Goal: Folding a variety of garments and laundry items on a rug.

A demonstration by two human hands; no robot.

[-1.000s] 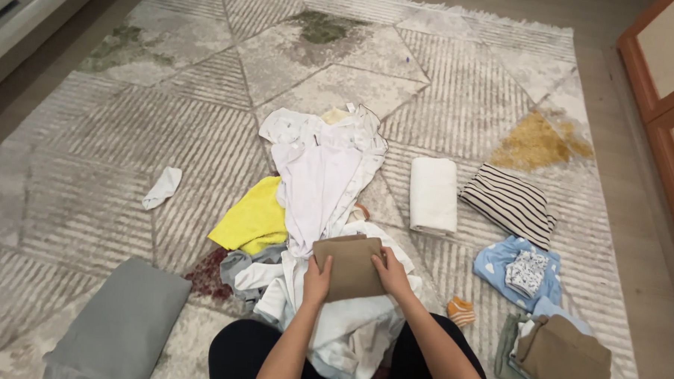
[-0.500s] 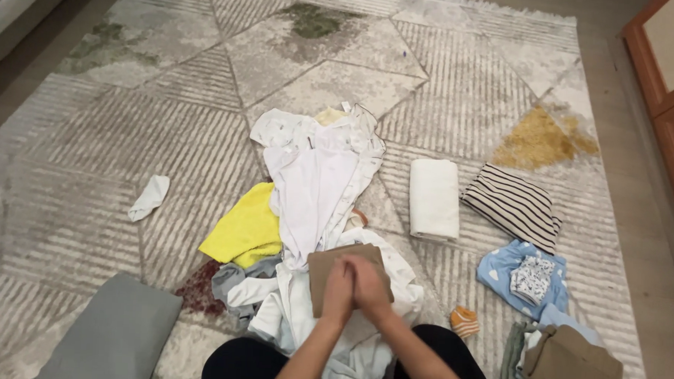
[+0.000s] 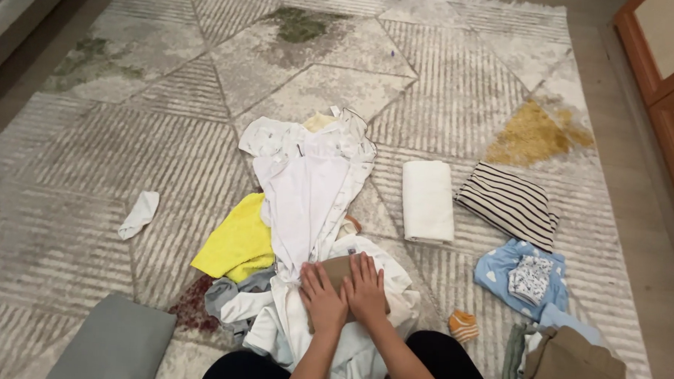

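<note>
Both of your hands lie flat, palms down, on a small folded brown garment. Your left hand covers its near left part and your right hand its right half, fingers spread and closed around nothing, so you press rather than grasp. The flat palms seem to be there to keep the fold in place and smooth it. The brown piece sits on top of the loose heap of white clothes just in front of your knees, which gives it a soft, uneven bed.

A yellow cloth pokes out from the left side of the heap, and a grey cushion lies nearer to you on that side. To the right, well apart from the heap, the folded items lie in a row on the patterned rug: a white towel, a striped piece and a blue printed piece.
</note>
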